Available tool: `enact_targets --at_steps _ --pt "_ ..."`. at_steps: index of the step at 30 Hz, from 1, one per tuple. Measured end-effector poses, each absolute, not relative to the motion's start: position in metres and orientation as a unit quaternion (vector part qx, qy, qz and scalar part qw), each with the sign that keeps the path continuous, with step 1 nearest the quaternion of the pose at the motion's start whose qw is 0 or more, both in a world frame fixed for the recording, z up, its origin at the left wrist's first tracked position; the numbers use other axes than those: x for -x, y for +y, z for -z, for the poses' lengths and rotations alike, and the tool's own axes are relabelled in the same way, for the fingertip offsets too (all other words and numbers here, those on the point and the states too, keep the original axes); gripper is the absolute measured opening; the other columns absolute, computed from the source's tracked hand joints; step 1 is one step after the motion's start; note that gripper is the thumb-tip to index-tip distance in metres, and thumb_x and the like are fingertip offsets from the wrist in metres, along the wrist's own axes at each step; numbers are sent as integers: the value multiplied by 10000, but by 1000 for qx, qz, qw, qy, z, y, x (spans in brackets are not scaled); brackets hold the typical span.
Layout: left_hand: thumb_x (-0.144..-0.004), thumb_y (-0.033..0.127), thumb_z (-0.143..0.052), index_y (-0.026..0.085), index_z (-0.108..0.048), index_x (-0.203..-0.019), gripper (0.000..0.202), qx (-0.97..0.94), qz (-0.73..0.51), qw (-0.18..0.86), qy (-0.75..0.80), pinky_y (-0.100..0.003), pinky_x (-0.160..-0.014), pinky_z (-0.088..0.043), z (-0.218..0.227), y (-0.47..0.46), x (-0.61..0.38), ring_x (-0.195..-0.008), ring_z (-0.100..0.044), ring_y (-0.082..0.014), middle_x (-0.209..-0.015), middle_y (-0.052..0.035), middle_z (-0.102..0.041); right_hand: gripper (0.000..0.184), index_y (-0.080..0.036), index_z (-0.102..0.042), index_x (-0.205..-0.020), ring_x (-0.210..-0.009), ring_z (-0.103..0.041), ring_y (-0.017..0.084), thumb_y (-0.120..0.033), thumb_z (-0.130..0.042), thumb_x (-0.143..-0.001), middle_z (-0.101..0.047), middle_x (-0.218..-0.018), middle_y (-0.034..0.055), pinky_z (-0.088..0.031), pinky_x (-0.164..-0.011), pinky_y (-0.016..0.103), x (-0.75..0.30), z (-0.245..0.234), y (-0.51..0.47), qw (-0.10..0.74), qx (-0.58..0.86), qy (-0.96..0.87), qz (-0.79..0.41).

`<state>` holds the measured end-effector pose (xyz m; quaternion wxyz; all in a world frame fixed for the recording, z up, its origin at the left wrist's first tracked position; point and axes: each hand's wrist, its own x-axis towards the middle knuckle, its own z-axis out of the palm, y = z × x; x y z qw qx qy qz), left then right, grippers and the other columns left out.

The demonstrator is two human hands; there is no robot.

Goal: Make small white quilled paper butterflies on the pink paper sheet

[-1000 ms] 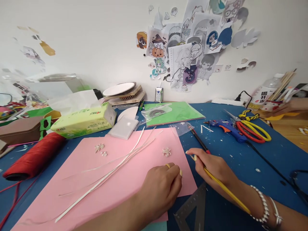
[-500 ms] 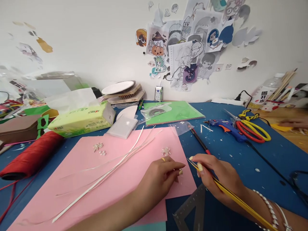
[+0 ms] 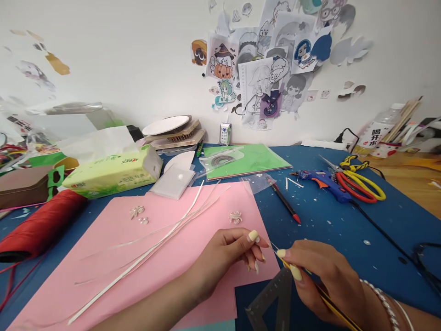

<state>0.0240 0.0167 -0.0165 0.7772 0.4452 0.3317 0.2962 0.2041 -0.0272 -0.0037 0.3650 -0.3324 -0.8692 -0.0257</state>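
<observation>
My left hand hovers over the near right corner of a pink paper sheet, thumb and fingertips pinched on something too small to name. My right hand is closed around a yellow pencil whose tip points at the left fingertips. A small white quilled paper coil lies on the pink sheet just beyond the left hand. Two more white coils lie at the sheet's far left. Long white paper strips run diagonally across the sheet.
A grey set square lies under my hands on the blue mat. A red-tipped pen, a blue glue gun, scissors, a green sheet, a tissue pack and a red roll surround the work.
Both hands have drawn back toward me and lifted a little. The left hand went from pressing on the pink sheet to a raised pinch, and the pencil tip has come close to it.
</observation>
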Motion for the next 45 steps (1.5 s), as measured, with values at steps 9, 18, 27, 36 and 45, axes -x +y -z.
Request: enact_targets --at_steps 9,18,27,36,45 --pt "-743 381 -567 102 -609 -640 300 -433 -271 796 325 -177 -498 -344 17 15 -25 -452 -475 -50 -556 1 -573 285 -253 -395 -1047 -571 -597 98 -148 -400 -782 -616 -675 -34 -490 -561 183 -207 15 -26 414 397 -814 -94" --pt "-732 433 -554 105 -580 -604 353 -441 -248 803 316 -185 -453 -329 15 12 -25 -425 -455 -52 -536 4 -554 256 -243 -384 -996 -625 -627 123 -130 -396 -767 -654 -711 -2 -501 -616 185 -207 7 -27 377 365 -851 -9" --pt "-697 449 -575 104 -601 -612 356 -452 -246 797 317 -185 -439 -333 14 10 -27 -412 -461 -59 -527 -1 -565 160 -187 -433 -945 -574 -617 89 -152 -349 -814 -648 -673 -5 -490 -573 146 -202 4 -25 406 317 -856 26" --pt "-705 425 -579 111 -573 -568 343 -459 -251 786 328 -179 -413 -315 14 12 -28 -383 -431 -51 -490 12 -542 200 -162 -447 -972 -640 -605 64 -102 -329 -821 -641 -705 -2 -461 -645 110 -201 8 -21 406 297 -864 3" --pt "-689 477 -565 113 -567 -566 384 -459 -230 792 332 -173 -382 -317 15 14 -27 -365 -428 -51 -463 16 -538 208 -127 -418 -1000 -538 -550 81 -93 -262 -866 -615 -633 2 -436 -553 179 -202 9 -20 373 229 -899 -9"
